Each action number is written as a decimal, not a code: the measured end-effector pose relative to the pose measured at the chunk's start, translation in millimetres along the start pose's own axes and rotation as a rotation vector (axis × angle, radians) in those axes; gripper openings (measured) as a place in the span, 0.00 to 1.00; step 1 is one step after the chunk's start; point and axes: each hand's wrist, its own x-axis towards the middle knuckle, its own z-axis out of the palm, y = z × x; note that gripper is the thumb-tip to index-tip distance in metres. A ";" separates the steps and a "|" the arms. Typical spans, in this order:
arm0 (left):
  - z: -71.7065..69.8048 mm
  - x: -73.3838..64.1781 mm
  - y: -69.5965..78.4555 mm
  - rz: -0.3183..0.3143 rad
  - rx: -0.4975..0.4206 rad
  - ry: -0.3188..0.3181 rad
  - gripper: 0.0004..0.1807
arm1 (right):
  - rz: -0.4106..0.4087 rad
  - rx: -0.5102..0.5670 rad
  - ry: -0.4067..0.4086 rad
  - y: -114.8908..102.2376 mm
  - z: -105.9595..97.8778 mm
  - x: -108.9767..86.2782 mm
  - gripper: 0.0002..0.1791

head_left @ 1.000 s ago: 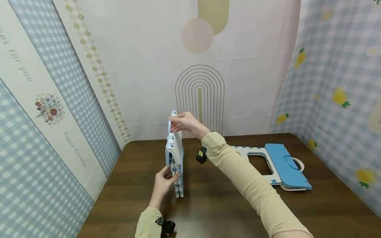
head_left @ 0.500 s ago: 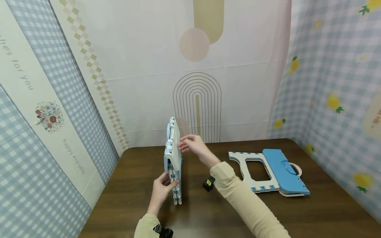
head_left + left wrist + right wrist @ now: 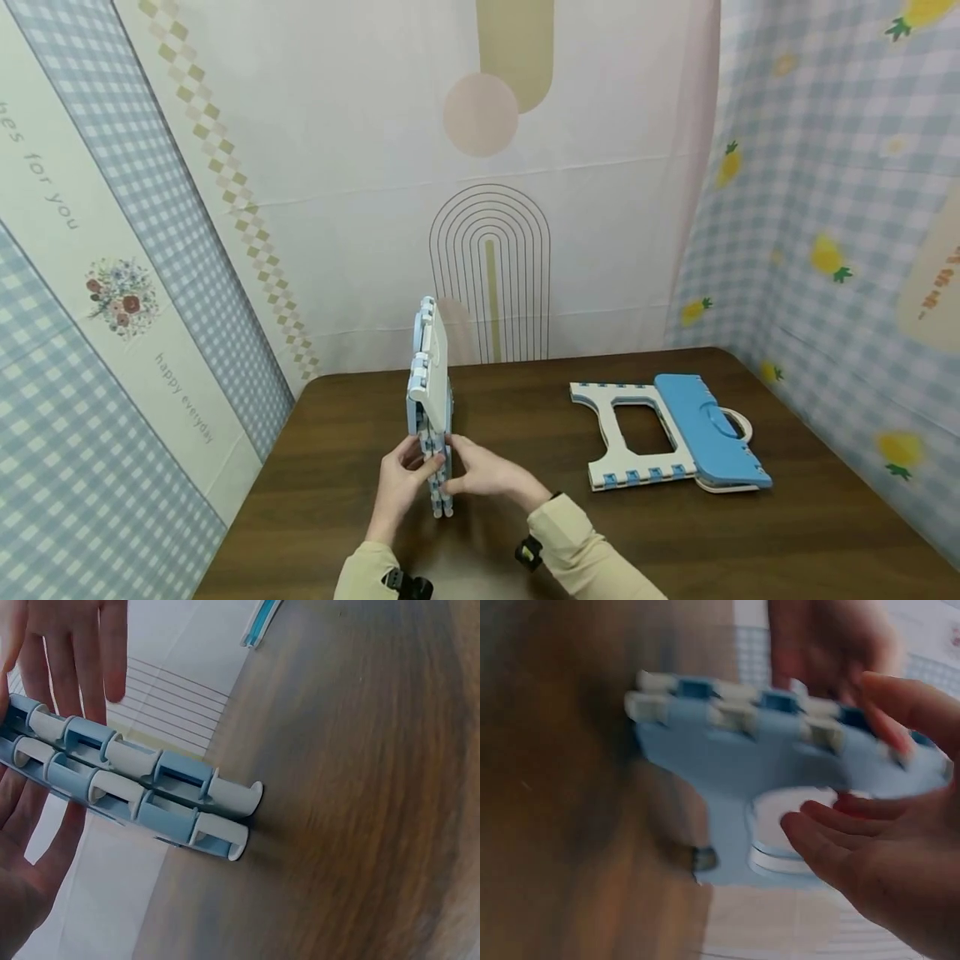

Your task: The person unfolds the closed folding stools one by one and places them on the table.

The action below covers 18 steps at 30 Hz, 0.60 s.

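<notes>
A folded step stool [image 3: 433,392] in white and light blue stands on its edge on the dark wooden table, its hinged side facing me. My left hand [image 3: 396,487] holds it low on the left, thumb across the hinge knuckles and fingers along the side panel. On the other side is my right hand [image 3: 486,469], fingers extended and spread at the blue leg panel, thumb near the hinges. In the left wrist view, both hands flank the double row of hinge knuckles [image 3: 120,791]. The right wrist view shows the cut-out blue leg panel [image 3: 727,772], somewhat blurred.
A second folded step stool [image 3: 641,465], white legs and blue top, lies flat on the table [image 3: 525,417] to the right, its carrying handle [image 3: 742,423] outward. Patterned cloths hang behind and on both sides, close to the table's edges.
My right hand has let go of the stool's upper part and come down beside its lower right side. My left hand has kept its hold; the stool remains upright.
</notes>
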 end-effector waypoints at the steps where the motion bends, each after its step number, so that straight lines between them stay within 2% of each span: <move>1: -0.4 -0.3 0.2 -0.004 -0.002 0.004 0.22 | 0.003 0.003 0.019 1.3 4.5 -0.2 0.43; 5: 0.0 -1.7 -0.5 -0.024 -0.020 0.009 0.22 | -0.029 0.012 0.129 5.8 16.9 1.3 0.35; 11: -2.3 -3.2 -3.3 -0.011 -0.020 -0.015 0.23 | -0.115 -0.094 0.228 13.0 24.0 5.2 0.22; 15: -4.0 -4.0 -5.3 0.013 -0.009 -0.038 0.25 | -0.161 -0.148 0.252 14.0 24.9 5.8 0.21; 18: -2.4 -4.4 -7.8 0.035 0.010 -0.046 0.26 | -0.157 -0.201 0.280 15.7 26.3 4.2 0.22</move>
